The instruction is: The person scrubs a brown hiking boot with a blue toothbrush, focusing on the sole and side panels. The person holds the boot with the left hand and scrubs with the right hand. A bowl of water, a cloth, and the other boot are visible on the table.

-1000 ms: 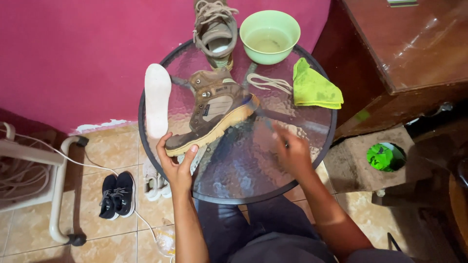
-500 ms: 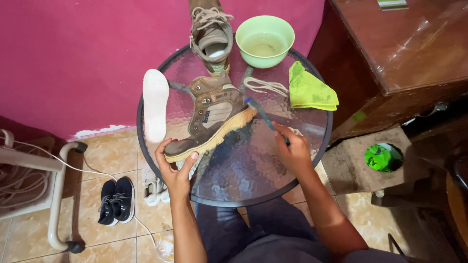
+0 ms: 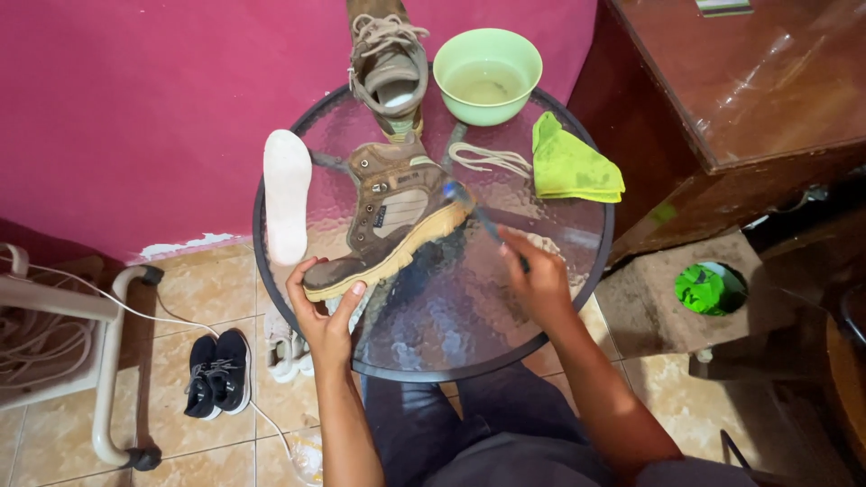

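Observation:
A brown boot (image 3: 390, 216) with a tan sole lies tilted on its side on the round glass table (image 3: 451, 316). My left hand (image 3: 323, 307) grips its toe from below. My right hand (image 3: 534, 275) holds a small brush (image 3: 478, 221), whose head touches the boot's heel edge. A second brown boot (image 3: 386, 63) stands upright at the table's far edge. A white insole (image 3: 287, 194) lies to the left, loose laces (image 3: 487, 160) near the middle, a green cloth (image 3: 570, 168) on the right, and a green bowl (image 3: 487, 77) of cloudy water at the back.
A pink wall backs the table. A dark wooden cabinet (image 3: 749, 90) stands at the right. On the tiled floor sit black shoes (image 3: 216, 372), white shoes (image 3: 287, 347) under the table, a white frame (image 3: 108, 361) with a cable, and a green object (image 3: 704, 289).
The boot has been turned slightly and its toe lowered toward me. My right hand has moved the brush along the sole up to the heel.

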